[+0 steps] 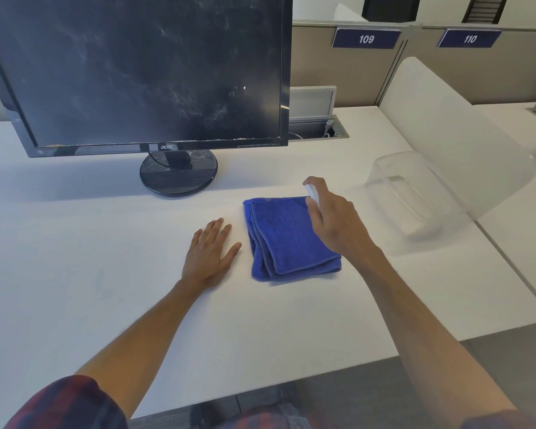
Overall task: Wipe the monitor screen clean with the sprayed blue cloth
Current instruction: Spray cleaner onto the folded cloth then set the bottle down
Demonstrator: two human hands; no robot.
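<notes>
Monitor stands upright at the back left of the desk, on a round base. Screen is dark and heavily smeared with dust streaks; debris lines its bottom edge. Folded blue cloth lies flat on the desk in front of the monitor, toward the right. Left hand rests palm-down on the desk just beside the cloth, fingers spread, holding nothing. Right hand hovers over the cloth's right edge, closed around a small white spray bottle, nozzle pointing down-left toward the cloth.
</notes>
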